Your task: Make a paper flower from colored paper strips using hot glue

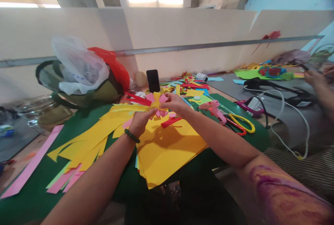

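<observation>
Both of your hands are working on one small paper piece point(157, 101), its pink and yellow lobes spread like petals. Your left hand point(142, 118) grips it from below with the thumb against its lower part, and your right hand point(174, 102) pinches its edge from the other side. The fingers partly hide the piece, so whether its layers are stuck together or merely pressed is hard to tell. I judge this to be a step of holding and arranging the lobes; the next move calls for a steady left grip and a light right pinch, so that nothing creases or slips.

The piece lies between your fingertips, raised above the near stack of yellow sheets point(171, 157). Just below it is a red strip point(170, 122); yellow strips point(88, 132) fan out over the green surface point(257, 145) to your left. On your right, beyond the forearm, lie the pink glue gun point(212, 107) and, just beside it, scissors with yellow handles point(244, 123). The black phone point(153, 80) stands upright behind the piece. Farther right, another person's hand point(316, 78) is well apart from yours.
</observation>
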A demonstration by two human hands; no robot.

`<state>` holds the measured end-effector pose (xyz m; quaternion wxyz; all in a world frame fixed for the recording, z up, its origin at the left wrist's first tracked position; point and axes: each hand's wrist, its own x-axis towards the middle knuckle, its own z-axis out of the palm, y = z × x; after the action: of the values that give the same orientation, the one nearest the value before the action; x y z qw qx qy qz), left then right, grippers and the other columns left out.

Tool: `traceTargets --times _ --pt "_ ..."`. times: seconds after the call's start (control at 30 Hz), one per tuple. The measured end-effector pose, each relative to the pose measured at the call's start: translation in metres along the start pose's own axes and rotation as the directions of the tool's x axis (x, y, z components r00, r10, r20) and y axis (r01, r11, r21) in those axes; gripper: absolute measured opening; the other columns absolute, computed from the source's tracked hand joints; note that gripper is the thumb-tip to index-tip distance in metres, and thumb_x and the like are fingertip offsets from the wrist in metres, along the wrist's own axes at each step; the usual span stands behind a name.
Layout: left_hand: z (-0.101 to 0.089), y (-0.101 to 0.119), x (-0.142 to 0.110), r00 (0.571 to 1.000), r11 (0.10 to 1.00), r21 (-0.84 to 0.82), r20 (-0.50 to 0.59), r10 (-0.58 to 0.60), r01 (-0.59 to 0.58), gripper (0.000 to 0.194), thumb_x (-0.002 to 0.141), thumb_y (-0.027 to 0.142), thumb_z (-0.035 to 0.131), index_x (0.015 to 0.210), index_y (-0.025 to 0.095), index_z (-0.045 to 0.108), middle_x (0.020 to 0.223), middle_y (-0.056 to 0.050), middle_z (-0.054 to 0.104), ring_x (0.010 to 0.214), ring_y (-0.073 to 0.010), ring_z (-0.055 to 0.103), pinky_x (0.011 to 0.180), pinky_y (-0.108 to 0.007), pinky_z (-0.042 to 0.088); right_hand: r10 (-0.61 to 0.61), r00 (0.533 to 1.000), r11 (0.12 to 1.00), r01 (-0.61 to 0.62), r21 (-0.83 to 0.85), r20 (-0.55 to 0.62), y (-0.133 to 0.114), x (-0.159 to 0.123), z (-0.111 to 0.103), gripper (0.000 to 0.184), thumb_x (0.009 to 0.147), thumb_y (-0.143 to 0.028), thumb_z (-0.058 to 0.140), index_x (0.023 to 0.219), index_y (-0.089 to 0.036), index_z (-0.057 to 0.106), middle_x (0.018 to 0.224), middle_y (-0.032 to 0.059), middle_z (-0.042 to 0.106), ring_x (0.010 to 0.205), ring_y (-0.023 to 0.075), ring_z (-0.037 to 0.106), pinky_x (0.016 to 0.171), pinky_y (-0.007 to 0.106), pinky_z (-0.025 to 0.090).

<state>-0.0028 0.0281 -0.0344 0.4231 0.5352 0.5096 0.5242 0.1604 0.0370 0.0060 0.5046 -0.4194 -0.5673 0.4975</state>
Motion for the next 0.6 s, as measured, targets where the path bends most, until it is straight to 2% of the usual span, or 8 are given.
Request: traceTargets --times 0.2,0.3,0.4,0.5,0.6 --pt "0.002 0.005 -0.004 1.000 1.000 -0.007 0.009 -0.017 0.017 0.033 0.061 0.038 0.081 0.047 0.017 0.059 0.050 0.002 0.051 0.052 -0.0112 0.042 0.052 -0.028 0.032 -0.034 0.999 0.999 0.034 -0.002 0.029 0.003 0.001 -0.002 0.022 0.050 -0.010 0.064 0.069 -0.017 0.058 0.056 -0.0088 0.055 0.054 0.0081 0.050 0.053 0.021 0.040" --pt "0.001 0.009 -0.004 0.997 0.998 -0.049 0.076 -0.025 0.029 0.033 0.061 0.036 0.083 0.050 0.016 0.058 0.052 0.002 0.052 0.053 -0.0114 0.045 0.052 -0.027 0.034 -0.038 0.997 0.999 0.037 0.018 0.069 0.006 0.003 -0.004 0.025 0.049 -0.012 0.066 0.073 -0.017 0.060 0.059 -0.0082 0.056 0.056 0.0090 0.051 0.056 0.022 0.042" --pt "-0.003 0.017 0.000 0.983 0.967 -0.256 0.182 0.040 0.008 0.030 0.060 0.037 0.084 0.068 0.018 0.063 0.064 0.003 0.058 0.062 -0.0126 0.054 0.058 -0.025 0.044 -0.082 0.996 0.985 0.079 0.151 0.015 0.006 0.007 -0.009 0.032 0.047 -0.018 0.073 0.077 -0.018 0.060 0.065 -0.0068 0.060 0.062 0.0103 0.055 0.061 0.023 0.046" --pt "-0.008 0.025 0.003 0.976 0.885 -0.465 0.206 0.073 0.032 0.041 0.059 0.044 0.084 0.089 0.023 0.065 0.077 0.002 0.064 0.072 -0.0130 0.061 0.070 -0.026 0.052 -0.149 0.986 0.933 0.164 0.319 -0.070 0.007 0.012 -0.010 0.040 0.047 -0.024 0.077 0.081 -0.021 0.056 0.073 -0.0064 0.062 0.069 0.0109 0.059 0.068 0.023 0.049" --pt "-0.007 0.028 0.001 0.976 0.877 -0.476 0.214 0.037 0.071 0.042 0.057 0.042 0.084 0.089 0.022 0.067 0.079 0.001 0.067 0.077 -0.0150 0.064 0.072 -0.027 0.053 -0.176 0.980 0.921 0.196 0.338 -0.089 0.012 0.010 -0.004 0.047 0.047 -0.025 0.078 0.088 -0.022 0.055 0.077 -0.0061 0.064 0.072 0.0115 0.060 0.071 0.024 0.050"
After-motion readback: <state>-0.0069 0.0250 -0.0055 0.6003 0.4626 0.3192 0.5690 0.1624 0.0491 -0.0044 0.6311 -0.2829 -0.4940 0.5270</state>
